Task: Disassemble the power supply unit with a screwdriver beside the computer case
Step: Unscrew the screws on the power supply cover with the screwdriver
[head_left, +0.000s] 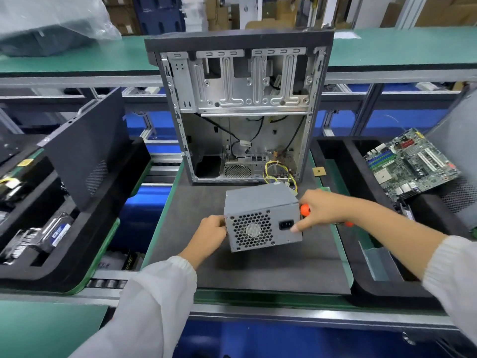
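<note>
Right, the right hand (321, 210) is curled around an orange-handled screwdriver (305, 210), with the handle's round end poking out of the fist toward the power supply unit (260, 218) and a bit more orange (349, 224) showing behind the wrist; one finger also reaches down onto the unit's front face just beside the black power socket (286, 225). The tip of the tool can't be seen. The left hand (210, 233) grips the unit's left edge, fingers wrapped round the corner next to the honeycomb fan grille (253, 229). Both forearms wear white sleeves (157, 301). The grey unit sits tilted on the dark mat (258, 270), fan face toward the camera, just in front of the open computer case (240, 109). Yellow and black wires (278, 171) run from the unit's back toward the case's lower right corner. The case stands upright, its side off, its bare metal drive cage up top and loose cables inside. To the left, a black side panel (85, 148) leans in a black foam tray (64, 259) that also holds a hard drive (55, 233). To the right, a green motherboard (410, 164) lies tilted on another black tray (361, 275). A small square chip (319, 172) lies on the mat by the case's right side. Beyond runs a green-topped bench (77, 60).
</note>
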`<state>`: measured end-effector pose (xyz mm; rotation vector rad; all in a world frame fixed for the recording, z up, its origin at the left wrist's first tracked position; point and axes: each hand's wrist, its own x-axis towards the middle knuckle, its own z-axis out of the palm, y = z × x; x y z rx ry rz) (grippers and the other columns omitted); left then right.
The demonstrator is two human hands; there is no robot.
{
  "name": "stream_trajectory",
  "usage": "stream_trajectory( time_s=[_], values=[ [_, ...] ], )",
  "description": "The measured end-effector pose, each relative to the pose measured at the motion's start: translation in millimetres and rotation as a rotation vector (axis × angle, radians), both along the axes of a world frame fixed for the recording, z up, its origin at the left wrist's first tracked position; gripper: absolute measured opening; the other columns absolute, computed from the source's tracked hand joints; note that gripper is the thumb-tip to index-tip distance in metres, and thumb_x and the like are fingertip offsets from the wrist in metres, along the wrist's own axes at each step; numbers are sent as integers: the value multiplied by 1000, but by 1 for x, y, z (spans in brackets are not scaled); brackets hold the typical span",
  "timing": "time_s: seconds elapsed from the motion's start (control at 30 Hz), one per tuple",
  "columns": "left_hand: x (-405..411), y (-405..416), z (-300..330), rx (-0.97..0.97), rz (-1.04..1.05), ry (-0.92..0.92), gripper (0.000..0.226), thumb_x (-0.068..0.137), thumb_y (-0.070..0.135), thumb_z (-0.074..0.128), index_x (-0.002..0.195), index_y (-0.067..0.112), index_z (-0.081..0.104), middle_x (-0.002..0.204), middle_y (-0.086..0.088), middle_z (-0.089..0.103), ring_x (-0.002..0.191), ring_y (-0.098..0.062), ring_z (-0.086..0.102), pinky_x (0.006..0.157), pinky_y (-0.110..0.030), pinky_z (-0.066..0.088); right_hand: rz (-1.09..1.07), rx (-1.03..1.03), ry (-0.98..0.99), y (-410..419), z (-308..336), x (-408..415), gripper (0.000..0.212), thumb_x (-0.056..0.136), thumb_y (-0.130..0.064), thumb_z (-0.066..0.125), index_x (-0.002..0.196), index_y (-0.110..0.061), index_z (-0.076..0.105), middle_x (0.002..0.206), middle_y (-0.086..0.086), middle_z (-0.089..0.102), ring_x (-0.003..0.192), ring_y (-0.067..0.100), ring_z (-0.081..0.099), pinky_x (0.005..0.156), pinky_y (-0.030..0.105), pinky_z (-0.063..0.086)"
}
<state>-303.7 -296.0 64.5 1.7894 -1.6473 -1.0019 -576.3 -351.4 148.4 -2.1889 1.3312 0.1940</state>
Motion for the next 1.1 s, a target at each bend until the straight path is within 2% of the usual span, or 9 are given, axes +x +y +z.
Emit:
stream_trajectory(
  time_s=[0.1, 0.33, 0.47, 0.57, 0.77, 0.83, 0.9, 0.97, 1.1],
  values=[
    [4, -1, 12, 18, 53, 17, 50, 86, -4, 45, 39, 12, 36, 36, 9, 36, 44, -9, 27, 40, -17, 22, -11, 63, -80, -13, 33, 3, 40, 78, -49, 73, 63, -13, 66, 54, -7, 67, 42, 5, 52, 46, 14, 42],
    [-11, -13, 29, 86, 259, 70, 40, 88, 0, 43, 57, 15, 22, 57, -1, 29, 60, -18, 27, 47, -25, 21, -165, 84, -96, -33, 27, 4, 52, 79, -57, 70, 60, -12, 52, 47, 3, 55, 45, 16, 47, 57, 26, 42],
    [-16, -22, 26, 30, 283, 157, 52, 98, 52, 35, 66, 12, 44, 64, 0, 52, 64, -17, 45, 59, -25, 37, -234, 162, -177, -33, 19, -4, 54, 79, -54, 71, 50, -15, 46, 44, 1, 56, 41, 14, 44, 51, 21, 39],
    [-18, -31, 29, -1, 284, 174, 61, 91, 71, 35, 68, 14, 35, 65, -1, 42, 61, -17, 38, 59, -29, 33, -279, 218, -212, -32, 16, 1, 50, 81, -51, 71, 46, -16, 64, 48, -1, 63, 38, 9, 45, 47, 16, 40],
    [12, -55, 35, 42, -10, 44, 60, 93, 66, 38, 61, 20, 16, 49, 9, 21, 46, -12, 21, 54, -30, 21, -356, 107, -105, -41, 36, 19, 45, 75, -43, 79, 52, -12, 56, 48, 2, 59, 40, 12, 51, 48, 22, 45],
    [22, -60, 37, 49, -117, 32, 56, 93, 64, 42, 60, 21, 27, 50, 11, 31, 48, -11, 29, 55, -29, 25, -343, 47, -50, -44, 49, 24, 42, 77, -40, 77, 52, -11, 60, 49, 2, 60, 39, 11, 52, 48, 23, 47],
    [26, -69, 42, -7, -156, 70, 32, 93, 56, 51, 83, 26, 57, 76, 14, 59, 71, -7, 54, 68, -24, 39, -357, 3, -55, -47, 62, 27, 40, 79, -38, 76, 58, -9, 61, 48, 1, 59, 38, 10, 52, 46, 22, 45],
    [24, -78, 51, -38, -152, 169, 29, 93, 45, 60, 116, 27, 60, 99, 10, 64, 90, -3, 60, 78, -18, 44, -408, -35, -116, -50, 76, 34, 38, 80, -37, 76, 69, -2, 64, 50, 3, 59, 38, 11, 51, 41, 19, 41],
    [17, -89, 58, -31, -175, 378, 18, 94, 23, 63, 104, 9, 71, 56, 15, 55, 43, -1, 44, 44, -11, 32, -416, -88, -292, -55, 101, 64, 33, 81, -35, 76, 77, -3, 65, 53, 5, 60, 44, 16, 53, 47, 23, 47]
  ],
)
